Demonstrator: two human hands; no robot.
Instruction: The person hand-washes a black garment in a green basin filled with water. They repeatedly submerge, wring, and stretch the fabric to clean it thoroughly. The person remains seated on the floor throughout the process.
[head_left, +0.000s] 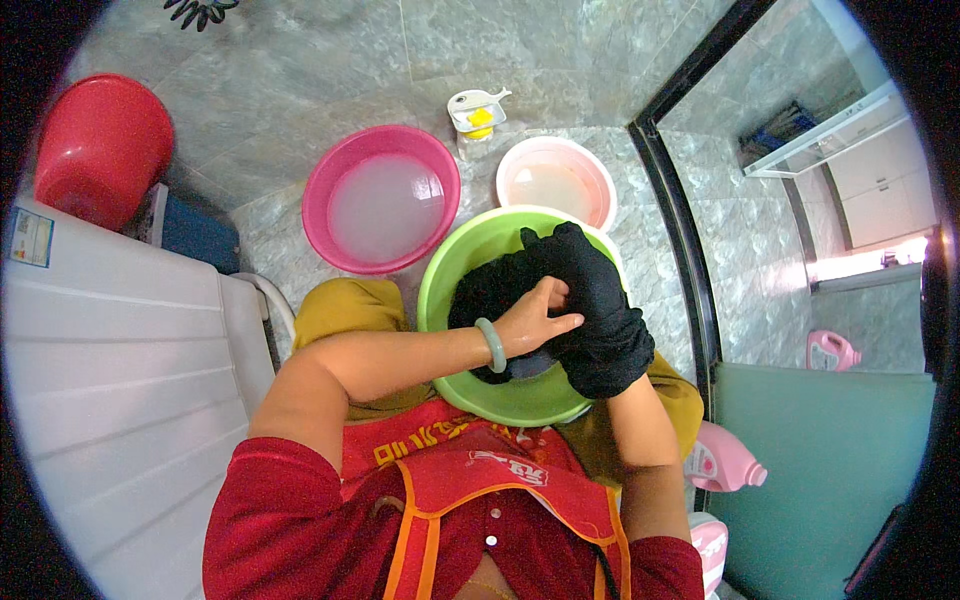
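Note:
A black cloth garment (487, 289) lies bunched in a light green plastic basin (480, 397) between my knees, with a little water showing under it. My left hand (541, 315), below a pale green bangle, is over the garment with its thumb and fingers apart; whether it pinches any cloth is hard to see. Black cloth covers my right hand (592, 300) down past the wrist, so its fingers are hidden. Beyond the green basin stand a pink basin (319, 214) of cloudy water and a smaller white-rimmed basin (606, 180), also with water.
A fish-shaped soap dish (480, 109) with a yellow piece is near the wall. At left are a red bucket (105, 142), a blue container (196, 232) and a white ridged appliance (127, 360). Pink detergent bottles (720, 457) stand right, by a black frame (679, 225).

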